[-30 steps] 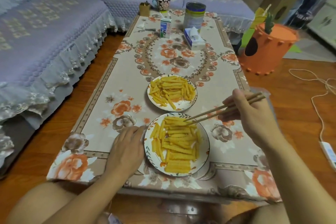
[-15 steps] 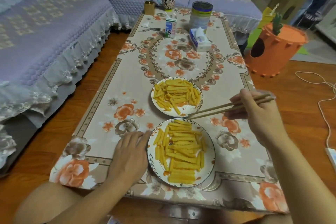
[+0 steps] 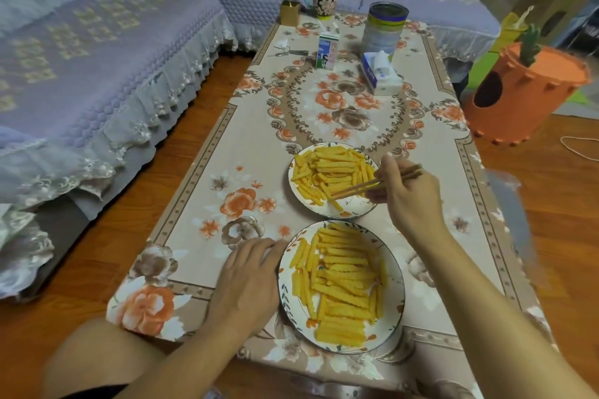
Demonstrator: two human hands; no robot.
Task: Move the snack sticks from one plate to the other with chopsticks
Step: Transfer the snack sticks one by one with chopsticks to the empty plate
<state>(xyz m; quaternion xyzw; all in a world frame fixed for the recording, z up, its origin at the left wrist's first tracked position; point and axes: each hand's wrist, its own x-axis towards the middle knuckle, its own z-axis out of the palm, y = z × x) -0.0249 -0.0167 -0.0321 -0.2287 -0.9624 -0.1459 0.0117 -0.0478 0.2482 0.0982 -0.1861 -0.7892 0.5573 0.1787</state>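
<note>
Two white patterned plates sit on the floral tablecloth, each holding several yellow snack sticks. The near plate [image 3: 393, 304] is in front of me; the far plate [image 3: 356, 209] lies just beyond it. My right hand [image 3: 411, 201] grips a pair of wooden chopsticks [image 3: 372, 185] whose tips reach down to a snack stick [image 3: 335, 204] at the near side of the far plate. My left hand [image 3: 249, 278] rests flat on the cloth, its fingers touching the left rim of the near plate.
Further along the table stand a milk carton [image 3: 328, 51], a tall tin [image 3: 384, 27], a tissue pack [image 3: 381, 74], a mug [image 3: 325, 1] and a small gold box [image 3: 289, 12]. A purple sofa [image 3: 97, 58] runs along the left. An orange carrot-shaped stool [image 3: 522, 91] stands right.
My right hand has carried the chopsticks from over the near plate to the far plate, and their tips now point down into its sticks. My left hand stayed by the near plate.
</note>
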